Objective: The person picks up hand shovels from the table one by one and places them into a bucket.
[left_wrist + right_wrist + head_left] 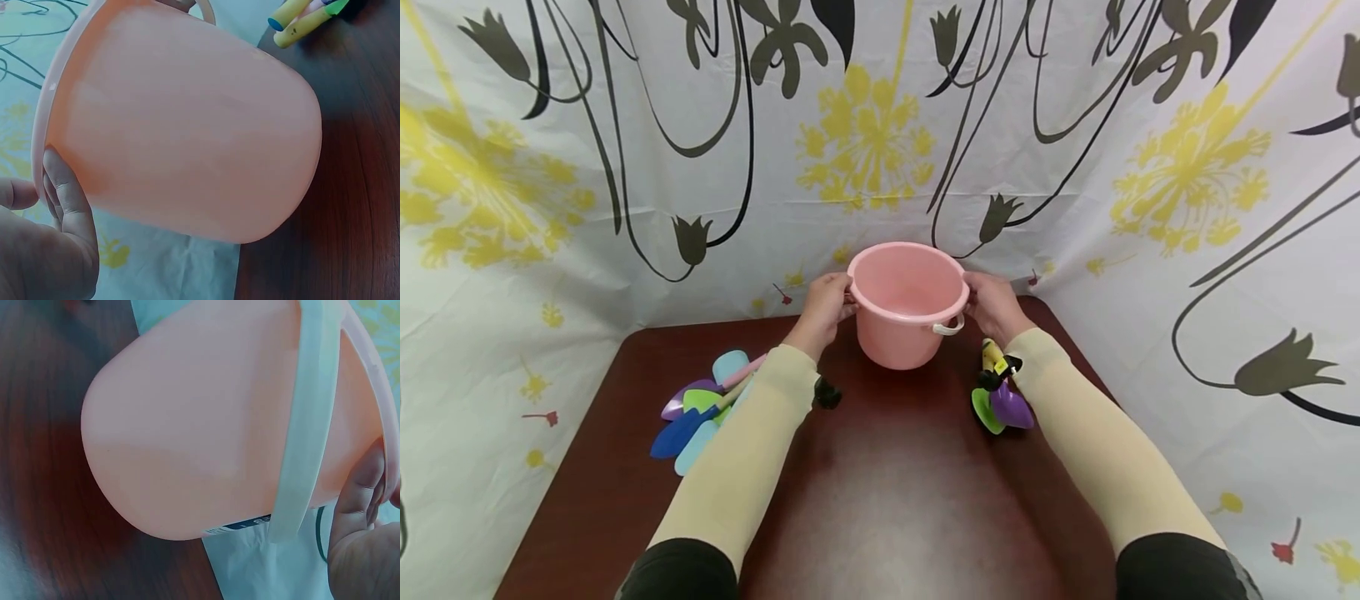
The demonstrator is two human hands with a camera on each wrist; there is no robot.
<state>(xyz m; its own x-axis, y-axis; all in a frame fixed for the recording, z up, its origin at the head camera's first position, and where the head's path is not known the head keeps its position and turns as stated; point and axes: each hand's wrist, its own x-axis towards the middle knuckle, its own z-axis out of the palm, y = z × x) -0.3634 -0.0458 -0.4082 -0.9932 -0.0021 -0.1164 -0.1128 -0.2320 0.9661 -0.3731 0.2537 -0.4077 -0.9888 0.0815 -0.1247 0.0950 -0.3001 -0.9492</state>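
A pink plastic bucket [901,342] stands upright at the far end of the table, its mouth facing up. My left hand [825,307] grips its rim on the left side; in the left wrist view, the thumb and fingers of that hand [56,237] pinch the rim from both sides. On the opposite side, my right hand [996,307] holds the rim the same way, and the right wrist view has its fingers [359,487] just under the lip. A white handle [306,419] hangs down along the bucket's wall, near the right hand.
Left of the bucket lies a pile of garden toys, among them a blue trowel [681,432] and a light blue cup [730,365]. Beside the right forearm are a purple scoop [1011,407] and a green one [985,412] with yellow handles. A patterned curtain [737,200] surrounds the dark wooden table [895,483].
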